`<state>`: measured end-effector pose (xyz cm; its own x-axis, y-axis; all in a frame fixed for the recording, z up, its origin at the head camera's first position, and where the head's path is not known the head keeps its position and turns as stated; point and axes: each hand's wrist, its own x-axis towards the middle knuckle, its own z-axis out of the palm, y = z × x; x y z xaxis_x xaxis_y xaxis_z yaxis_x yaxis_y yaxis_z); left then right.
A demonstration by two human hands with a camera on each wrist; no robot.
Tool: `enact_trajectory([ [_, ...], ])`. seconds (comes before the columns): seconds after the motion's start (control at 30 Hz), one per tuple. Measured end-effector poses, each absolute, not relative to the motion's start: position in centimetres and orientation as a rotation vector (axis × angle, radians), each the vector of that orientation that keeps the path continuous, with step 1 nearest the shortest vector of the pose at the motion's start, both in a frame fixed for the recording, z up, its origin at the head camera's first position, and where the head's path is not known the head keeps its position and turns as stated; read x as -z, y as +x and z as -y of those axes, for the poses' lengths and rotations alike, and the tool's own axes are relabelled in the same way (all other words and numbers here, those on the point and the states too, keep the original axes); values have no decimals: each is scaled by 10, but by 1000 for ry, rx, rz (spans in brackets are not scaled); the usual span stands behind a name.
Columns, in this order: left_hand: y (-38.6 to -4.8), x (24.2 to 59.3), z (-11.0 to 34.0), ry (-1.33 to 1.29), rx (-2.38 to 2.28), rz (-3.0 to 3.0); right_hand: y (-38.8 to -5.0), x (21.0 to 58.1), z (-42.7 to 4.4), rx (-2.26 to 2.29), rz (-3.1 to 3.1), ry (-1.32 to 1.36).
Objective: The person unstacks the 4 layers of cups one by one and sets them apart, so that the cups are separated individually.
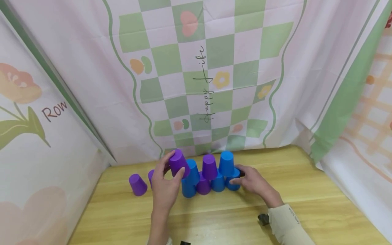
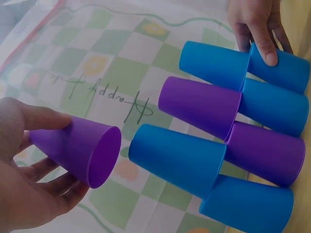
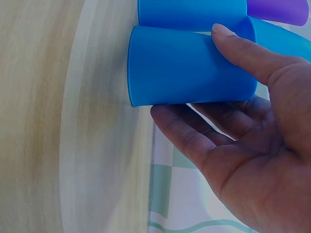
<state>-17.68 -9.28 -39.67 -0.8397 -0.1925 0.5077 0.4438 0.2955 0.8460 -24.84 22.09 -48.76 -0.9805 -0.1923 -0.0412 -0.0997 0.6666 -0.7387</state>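
In the head view my left hand (image 1: 165, 190) holds a purple cup (image 1: 179, 163) upside down and tilted, between thumb and fingers. The left wrist view shows that cup (image 2: 75, 145) apart from the stack. Beside it stands a stack of upturned cups. Its upper row has a blue cup (image 1: 192, 172), a purple cup (image 1: 209, 166) and a blue cup (image 1: 226, 163), set over a lower row of blue and purple cups. My right hand (image 1: 256, 185) grips the lower row's rightmost blue cup (image 3: 189, 68), thumb on one side and fingers on the other.
On the wooden table (image 1: 208, 221), left of the stack, stands a purple cup (image 1: 138, 185). Another purple cup (image 1: 150, 177) is partly hidden behind my left hand. A printed curtain (image 1: 196, 78) hangs along the table's back edge, with more cloth at both sides.
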Motion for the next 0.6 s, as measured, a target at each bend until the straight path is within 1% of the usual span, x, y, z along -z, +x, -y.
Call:
enact_trajectory([
  [0.43,-178,397,109,-4,1643,2181,-249,487,-222,1217,-2761,-242],
  [0.6,-177,397,123,0,1596,2224,-249,489,-222,1217,-2773,-258],
])
